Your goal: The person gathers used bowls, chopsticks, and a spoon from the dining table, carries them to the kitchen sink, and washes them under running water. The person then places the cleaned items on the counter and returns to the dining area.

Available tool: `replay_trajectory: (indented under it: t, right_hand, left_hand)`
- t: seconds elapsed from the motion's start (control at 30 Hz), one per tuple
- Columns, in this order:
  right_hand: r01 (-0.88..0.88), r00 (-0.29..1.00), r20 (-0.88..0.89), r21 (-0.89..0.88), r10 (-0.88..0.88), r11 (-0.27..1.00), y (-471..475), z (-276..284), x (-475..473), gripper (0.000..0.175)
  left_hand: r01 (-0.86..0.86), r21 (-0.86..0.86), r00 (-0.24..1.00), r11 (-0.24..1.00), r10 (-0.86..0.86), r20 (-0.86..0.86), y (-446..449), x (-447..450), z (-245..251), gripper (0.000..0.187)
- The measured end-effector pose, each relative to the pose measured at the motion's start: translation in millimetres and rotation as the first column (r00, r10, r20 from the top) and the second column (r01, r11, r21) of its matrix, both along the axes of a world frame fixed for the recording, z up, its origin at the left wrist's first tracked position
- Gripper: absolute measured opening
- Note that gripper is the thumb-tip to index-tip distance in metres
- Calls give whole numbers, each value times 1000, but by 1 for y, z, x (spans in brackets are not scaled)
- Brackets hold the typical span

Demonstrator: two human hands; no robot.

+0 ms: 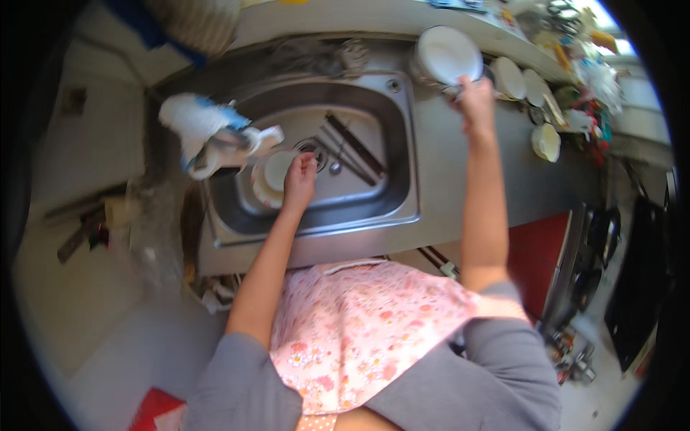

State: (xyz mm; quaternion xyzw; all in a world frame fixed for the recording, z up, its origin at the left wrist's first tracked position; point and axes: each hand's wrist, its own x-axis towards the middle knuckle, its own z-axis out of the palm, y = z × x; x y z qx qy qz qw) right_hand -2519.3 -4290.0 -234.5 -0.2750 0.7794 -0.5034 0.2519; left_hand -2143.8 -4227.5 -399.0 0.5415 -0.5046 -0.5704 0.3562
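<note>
At the upper right my right hand (pixel 475 105) is closed on the near edge of a white bowl (pixel 450 54), over the steel counter's back edge. My left hand (pixel 302 175) is over the steel sink (pixel 396 161), fingers curled, beside a pale bowl (pixel 277 169) in the basin; whether it grips anything is unclear. Dark chopsticks (pixel 353 143) and a spoon (pixel 335 167) lie on the sink floor, right of the drain.
The faucet (pixel 259 141), with a white and blue cloth (pixel 197 118) behind it, reaches over the sink's left side. White bowls (pixel 508 78) and a small cream bowl (pixel 546 143) stand along the counter's back right. A red panel (pixel 539 258) is at the right.
</note>
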Motion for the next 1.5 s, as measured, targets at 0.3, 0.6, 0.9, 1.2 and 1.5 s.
replay_trajectory:
  t: [0.3,0.6,0.9,1.2,1.5]
  right_hand:
    - [-90,985,159,195,59,977,-42,3,-42,21]
    - [48,968,-247,-1,-47,999,2,-1,9,36]
    - [-214,746,656,77,113,974,69,-73,165,30]
    - [-192,225,964,186,-141,964,50,-146,263,42]
    - [-422,106,982,-99,157,901,38,-155,347,31]
  left_hand:
    - [-174,86,815,981,95,572,5,133,-87,28]
    - [-120,973,735,195,677,-45,10,70,-74,46]
    - [185,964,420,194,871,-255,2,8,-63,29]
    - [32,790,840,612,412,-353,38,64,64,27]
    - [50,46,859,998,-66,508,38,103,33,39]
